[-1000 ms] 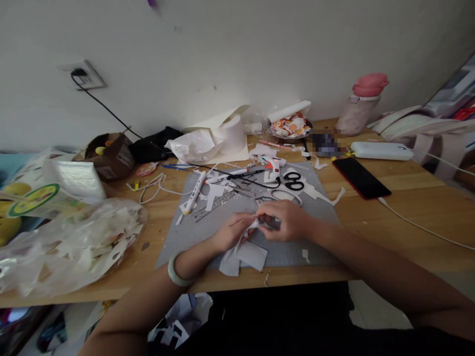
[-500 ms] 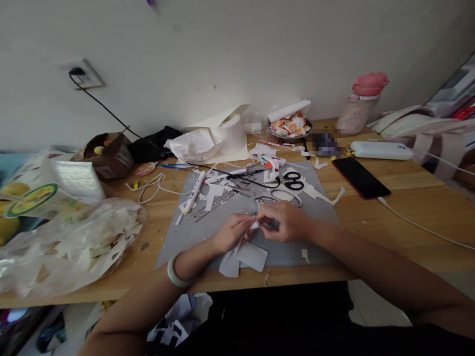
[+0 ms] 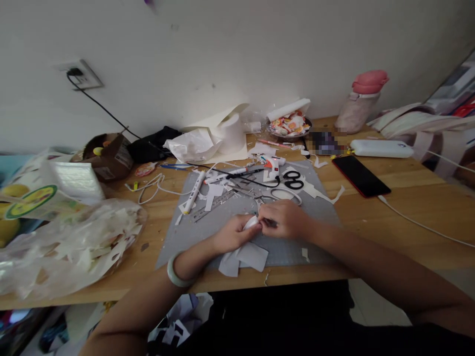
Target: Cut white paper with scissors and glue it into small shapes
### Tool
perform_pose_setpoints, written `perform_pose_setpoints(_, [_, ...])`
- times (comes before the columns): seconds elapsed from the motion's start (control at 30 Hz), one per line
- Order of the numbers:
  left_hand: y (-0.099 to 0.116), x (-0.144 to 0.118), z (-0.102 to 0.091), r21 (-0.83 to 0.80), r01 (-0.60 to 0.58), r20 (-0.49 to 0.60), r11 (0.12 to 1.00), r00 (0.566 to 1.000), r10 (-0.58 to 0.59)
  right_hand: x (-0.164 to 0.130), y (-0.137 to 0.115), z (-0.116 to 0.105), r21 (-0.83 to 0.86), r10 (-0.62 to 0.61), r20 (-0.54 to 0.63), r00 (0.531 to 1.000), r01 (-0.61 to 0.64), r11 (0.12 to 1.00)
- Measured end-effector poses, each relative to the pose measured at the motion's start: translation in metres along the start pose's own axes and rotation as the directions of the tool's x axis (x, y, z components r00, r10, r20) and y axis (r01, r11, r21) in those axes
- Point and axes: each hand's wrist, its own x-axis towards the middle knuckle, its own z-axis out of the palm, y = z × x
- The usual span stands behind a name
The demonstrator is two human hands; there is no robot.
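My left hand [image 3: 234,233], with a pale bangle on its wrist, is closed around a small white paper piece [image 3: 251,222]. My right hand [image 3: 285,220] meets it from the right, its fingertips pinched at the end of the same piece; the exact grip is partly hidden. Both hands are over the grey cutting mat [image 3: 174,252]. Just below them lie white paper cutouts [image 3: 252,256]. Beyond the fingers are metal-bladed scissors [image 3: 285,197] with pale handles, black-handled scissors [image 3: 294,184] and a white-and-orange glue gun [image 3: 273,168].
A white pen-shaped tool [image 3: 195,192] with a cable and a metal ruler [image 3: 211,206] lie among scraps. A plastic bag of scraps [image 3: 74,247] fills the left side. On the right are a phone [image 3: 360,176], a white power bank [image 3: 381,149] and a pink-lidded bottle [image 3: 359,104].
My left thumb has shifted and the white paper piece is turned, showing more of its surface. My right fingers have closed in nearer to the left hand.
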Motion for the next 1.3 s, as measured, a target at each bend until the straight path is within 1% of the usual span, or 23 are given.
perform_pose_setpoints(0.07, [-0.001, 0.001, 0.0, 0.003, -0.018, 0.001, 1.0, 1.0, 0.018, 0.001, 0.0, -0.001, -0.043, 0.007, -0.01, 1.0, -0.008, 0.999])
perform_pose_setpoints(0.17, [-0.003, 0.003, 0.0, 0.003, -0.015, -0.007, 1.0, 1.0, 0.015, 0.002, 0.002, -0.001, -0.072, 0.034, -0.015, 0.999, -0.035, 0.997])
perform_pose_setpoints(0.43, [-0.004, 0.006, 0.002, -0.078, 0.061, -0.041, 0.995, 0.997, -0.064, 0.004, -0.001, -0.002, -0.091, 0.161, -0.003, 0.987, -0.16, 0.983])
perform_pose_setpoints(0.5, [-0.005, 0.004, 0.001, -0.082, 0.073, -0.047, 0.994, 0.996, -0.077, 0.004, 0.002, -0.004, -0.094, 0.194, 0.0, 0.981, -0.194, 0.977])
perform_pose_setpoints(0.57, [-0.006, 0.001, -0.001, -0.077, 0.084, -0.044, 0.993, 0.995, -0.088, 0.004, 0.009, -0.008, -0.092, 0.258, -0.028, 0.966, -0.26, 0.961])
perform_pose_setpoints(0.63, [-0.005, -0.002, -0.003, -0.067, 0.067, -0.057, 0.996, 0.996, -0.07, 0.004, 0.018, -0.014, -0.071, 0.373, -0.083, 0.924, -0.379, 0.923])
perform_pose_setpoints(0.67, [-0.005, -0.004, -0.004, -0.062, 0.055, -0.065, 0.997, 0.996, -0.059, 0.004, 0.021, -0.017, -0.048, 0.433, -0.124, 0.893, -0.441, 0.896])
perform_pose_setpoints(0.7, [-0.005, -0.005, -0.005, -0.056, 0.045, -0.071, 0.997, 0.996, -0.049, 0.004, 0.023, -0.018, -0.019, 0.452, -0.127, 0.883, -0.458, 0.889])
perform_pose_setpoints(0.77, [-0.004, -0.005, -0.005, -0.04, 0.041, -0.071, 0.998, 0.996, -0.044, 0.004, 0.021, -0.019, 0.029, 0.412, -0.096, 0.906, -0.411, 0.911])
perform_pose_setpoints(0.83, [-0.003, -0.004, -0.005, -0.027, 0.045, -0.07, 0.999, 0.996, -0.046, 0.004, 0.013, -0.015, 0.078, 0.303, -0.042, 0.952, -0.299, 0.951])
perform_pose_setpoints(0.93, [-0.002, -0.002, -0.005, -0.011, 0.042, -0.075, 0.999, 0.996, -0.043, 0.002, -0.002, -0.007, 0.144, 0.188, 0.002, 0.982, -0.186, 0.972])
perform_pose_setpoints(1.03, [-0.001, 0.0, -0.005, 0.023, 0.033, -0.046, 0.999, 0.998, -0.032, 0.001, -0.01, 0.0, 0.179, 0.177, 0.0, 0.984, -0.174, 0.968])
perform_pose_setpoints(1.13, [0.001, 0.001, -0.004, 0.06, 0.007, 0.001, 0.998, 1.0, -0.007, 0.0, -0.01, 0.003, 0.191, 0.185, 0.0, 0.983, -0.182, 0.965])
perform_pose_setpoints(1.23, [0.002, 0.003, -0.003, 0.078, -0.008, 0.017, 0.997, 1.0, 0.006, 0.001, -0.01, 0.004, 0.129, 0.176, -0.006, 0.984, -0.174, 0.976])
perform_pose_setpoints(1.3, [0.001, 0.004, -0.002, 0.087, -0.007, 0.005, 0.996, 1.0, 0.007, 0.002, -0.01, 0.004, 0.089, 0.178, -0.01, 0.984, -0.177, 0.98])
